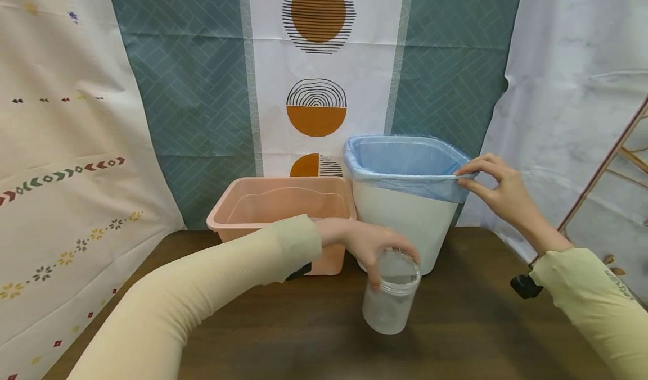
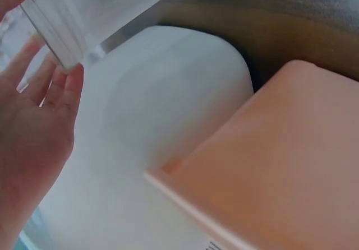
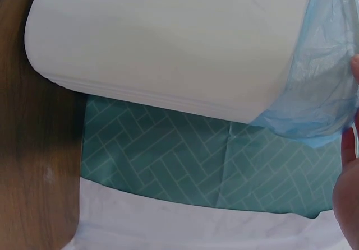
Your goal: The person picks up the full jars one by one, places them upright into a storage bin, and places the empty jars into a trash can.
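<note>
My left hand (image 1: 372, 248) grips a clear plastic jar (image 1: 388, 310) round its top, fingers and thumb on opposite sides. The jar is slightly tilted in front of a white trash bin (image 1: 405, 214). A blue trash bag (image 1: 410, 158) lines the bin, its edge folded down over the outside of the rim. With thumb and fingers, my right hand (image 1: 498, 191) pinches the bag at the bin's right front corner. In the left wrist view the jar (image 2: 95, 9) lies across the top, fingertips against its rim. The right wrist view shows the folded bag (image 3: 322, 76) beside the partly visible hand.
A peach plastic tub (image 1: 230, 217) stands left of the bin, close against it. Both stand on a dark wooden table (image 1: 304, 335). Patterned cloths (image 1: 197, 87) hang behind and at both sides. A rack with thin copper-coloured bars (image 1: 599, 172) appears at the right.
</note>
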The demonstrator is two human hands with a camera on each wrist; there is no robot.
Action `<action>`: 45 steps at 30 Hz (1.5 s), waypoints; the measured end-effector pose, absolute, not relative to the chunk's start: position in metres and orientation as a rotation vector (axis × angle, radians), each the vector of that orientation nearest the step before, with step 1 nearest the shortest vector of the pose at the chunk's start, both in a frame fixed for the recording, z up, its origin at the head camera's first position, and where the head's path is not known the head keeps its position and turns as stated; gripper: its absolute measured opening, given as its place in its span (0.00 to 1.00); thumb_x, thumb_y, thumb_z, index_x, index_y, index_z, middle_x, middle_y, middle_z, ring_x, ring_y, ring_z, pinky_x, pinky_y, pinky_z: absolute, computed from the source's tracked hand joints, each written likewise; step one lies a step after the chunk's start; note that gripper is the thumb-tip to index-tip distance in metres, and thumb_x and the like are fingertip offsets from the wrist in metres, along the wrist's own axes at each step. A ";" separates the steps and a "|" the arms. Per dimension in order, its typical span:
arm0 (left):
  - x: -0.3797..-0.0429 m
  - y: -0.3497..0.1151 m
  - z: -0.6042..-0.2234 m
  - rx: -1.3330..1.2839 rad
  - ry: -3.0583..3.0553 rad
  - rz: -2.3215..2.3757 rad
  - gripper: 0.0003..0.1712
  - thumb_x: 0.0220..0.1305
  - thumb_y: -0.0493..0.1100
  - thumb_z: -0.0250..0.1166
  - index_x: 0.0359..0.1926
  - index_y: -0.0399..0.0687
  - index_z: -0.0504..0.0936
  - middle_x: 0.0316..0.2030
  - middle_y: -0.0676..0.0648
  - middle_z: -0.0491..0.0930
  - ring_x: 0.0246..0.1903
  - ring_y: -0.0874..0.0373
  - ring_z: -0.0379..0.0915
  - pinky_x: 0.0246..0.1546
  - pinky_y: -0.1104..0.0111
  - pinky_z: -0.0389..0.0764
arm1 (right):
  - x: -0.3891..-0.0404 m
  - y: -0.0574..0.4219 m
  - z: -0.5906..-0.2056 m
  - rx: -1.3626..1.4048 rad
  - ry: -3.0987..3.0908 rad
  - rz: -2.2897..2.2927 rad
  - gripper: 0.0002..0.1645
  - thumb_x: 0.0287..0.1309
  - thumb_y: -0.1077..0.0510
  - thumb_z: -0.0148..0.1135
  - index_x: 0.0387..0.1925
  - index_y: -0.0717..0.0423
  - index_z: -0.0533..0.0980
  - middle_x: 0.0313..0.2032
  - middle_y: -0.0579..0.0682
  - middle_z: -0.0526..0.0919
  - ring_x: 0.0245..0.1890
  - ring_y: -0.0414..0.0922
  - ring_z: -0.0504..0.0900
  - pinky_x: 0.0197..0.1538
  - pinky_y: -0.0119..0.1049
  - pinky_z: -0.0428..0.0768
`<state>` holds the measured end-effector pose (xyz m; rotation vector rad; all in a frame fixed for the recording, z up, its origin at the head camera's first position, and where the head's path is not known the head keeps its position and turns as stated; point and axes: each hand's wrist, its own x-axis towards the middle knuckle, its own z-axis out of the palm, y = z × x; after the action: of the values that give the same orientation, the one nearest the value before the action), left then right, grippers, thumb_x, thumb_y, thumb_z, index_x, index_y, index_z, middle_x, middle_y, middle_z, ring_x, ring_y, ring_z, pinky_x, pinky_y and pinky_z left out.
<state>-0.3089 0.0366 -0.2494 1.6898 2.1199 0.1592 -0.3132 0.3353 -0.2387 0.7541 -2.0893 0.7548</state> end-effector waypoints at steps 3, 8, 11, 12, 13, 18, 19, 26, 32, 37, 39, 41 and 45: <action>-0.308 0.031 -0.243 1.661 2.134 0.164 0.49 0.46 0.43 0.78 0.70 0.53 0.66 0.69 0.53 0.67 0.65 0.61 0.61 0.64 0.72 0.66 | -0.315 0.335 -0.240 0.748 -2.082 0.749 0.14 0.51 0.75 0.68 0.39 0.61 0.84 0.39 0.31 0.76 0.46 0.23 0.69 0.50 0.15 0.64; -0.309 0.024 -0.233 1.614 2.166 0.184 0.49 0.47 0.46 0.80 0.69 0.57 0.67 0.67 0.54 0.67 0.63 0.60 0.61 0.63 0.69 0.68 | -0.317 0.335 -0.241 0.743 -2.080 0.741 0.13 0.51 0.76 0.67 0.39 0.63 0.83 0.39 0.30 0.76 0.46 0.22 0.69 0.49 0.16 0.63; -0.309 0.020 -0.226 1.573 2.197 0.194 0.48 0.46 0.48 0.80 0.68 0.60 0.68 0.64 0.54 0.66 0.61 0.60 0.60 0.59 0.69 0.71 | -0.316 0.334 -0.241 0.741 -2.085 0.748 0.13 0.51 0.76 0.67 0.39 0.63 0.83 0.39 0.30 0.76 0.46 0.23 0.68 0.49 0.16 0.63; -0.308 0.019 -0.224 1.561 2.209 0.197 0.48 0.45 0.48 0.81 0.68 0.61 0.68 0.63 0.54 0.66 0.61 0.59 0.60 0.57 0.70 0.72 | -0.316 0.334 -0.241 0.740 -2.086 0.750 0.13 0.51 0.76 0.67 0.39 0.63 0.83 0.39 0.30 0.76 0.46 0.23 0.68 0.49 0.16 0.63; -0.308 0.017 -0.221 1.550 2.219 0.200 0.48 0.45 0.48 0.81 0.68 0.62 0.68 0.62 0.54 0.65 0.60 0.59 0.60 0.56 0.70 0.73 | -0.316 0.334 -0.241 0.740 -2.087 0.752 0.13 0.51 0.76 0.67 0.39 0.63 0.83 0.39 0.30 0.76 0.46 0.23 0.68 0.49 0.16 0.63; -0.305 0.012 -0.206 1.509 2.253 0.241 0.47 0.46 0.48 0.80 0.68 0.62 0.69 0.61 0.53 0.66 0.59 0.58 0.60 0.54 0.69 0.73 | -0.316 0.333 -0.242 0.737 -2.088 0.752 0.13 0.51 0.76 0.67 0.39 0.64 0.83 0.38 0.30 0.76 0.45 0.23 0.68 0.49 0.16 0.63; -0.305 0.011 -0.203 1.503 2.258 0.251 0.47 0.46 0.48 0.80 0.68 0.61 0.68 0.61 0.53 0.66 0.60 0.58 0.60 0.55 0.69 0.73 | -0.316 0.333 -0.242 0.738 -2.087 0.752 0.13 0.51 0.76 0.67 0.39 0.64 0.83 0.38 0.30 0.76 0.45 0.23 0.68 0.49 0.16 0.63; -0.306 0.006 -0.180 1.496 2.289 0.244 0.49 0.48 0.50 0.78 0.70 0.66 0.65 0.66 0.53 0.64 0.62 0.59 0.59 0.57 0.67 0.74 | -0.317 0.335 -0.242 0.736 -2.103 0.772 0.14 0.51 0.75 0.68 0.40 0.62 0.83 0.39 0.32 0.76 0.46 0.23 0.69 0.49 0.15 0.64; -0.306 0.003 -0.162 1.475 2.303 0.261 0.47 0.49 0.49 0.77 0.70 0.65 0.66 0.65 0.52 0.63 0.62 0.58 0.59 0.56 0.66 0.75 | -0.313 0.334 -0.241 0.725 -2.111 0.837 0.13 0.54 0.73 0.67 0.41 0.60 0.84 0.39 0.31 0.76 0.46 0.25 0.70 0.49 0.16 0.66; -0.307 0.001 -0.150 1.469 2.314 0.259 0.47 0.51 0.50 0.76 0.71 0.65 0.65 0.67 0.52 0.62 0.63 0.58 0.58 0.58 0.66 0.74 | -0.311 0.334 -0.242 0.731 -2.088 0.901 0.11 0.55 0.73 0.66 0.41 0.62 0.83 0.39 0.32 0.76 0.46 0.27 0.72 0.49 0.16 0.66; -0.307 -0.001 -0.145 1.470 2.336 0.246 0.47 0.51 0.50 0.76 0.71 0.65 0.65 0.66 0.52 0.62 0.63 0.57 0.59 0.59 0.66 0.73 | -0.311 0.333 -0.242 0.726 -2.091 0.908 0.11 0.56 0.72 0.66 0.41 0.62 0.83 0.39 0.32 0.76 0.46 0.27 0.72 0.50 0.16 0.66; -0.308 -0.001 -0.140 1.471 2.353 0.237 0.47 0.51 0.50 0.76 0.71 0.65 0.65 0.66 0.52 0.62 0.62 0.57 0.59 0.60 0.66 0.72 | -0.311 0.333 -0.241 0.717 -2.099 0.912 0.10 0.57 0.71 0.66 0.41 0.62 0.83 0.39 0.32 0.76 0.46 0.27 0.72 0.50 0.16 0.66; -0.309 -0.002 -0.127 1.460 2.376 0.216 0.46 0.52 0.49 0.76 0.71 0.64 0.66 0.66 0.51 0.63 0.63 0.56 0.60 0.61 0.65 0.72 | -0.310 0.333 -0.241 0.705 -2.109 0.922 0.10 0.57 0.71 0.66 0.41 0.62 0.83 0.39 0.32 0.76 0.46 0.27 0.72 0.50 0.16 0.66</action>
<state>-0.3091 -0.0020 -0.1270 1.4598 2.3756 0.2162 -0.3103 0.3326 -0.2411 0.7054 -2.1088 0.9215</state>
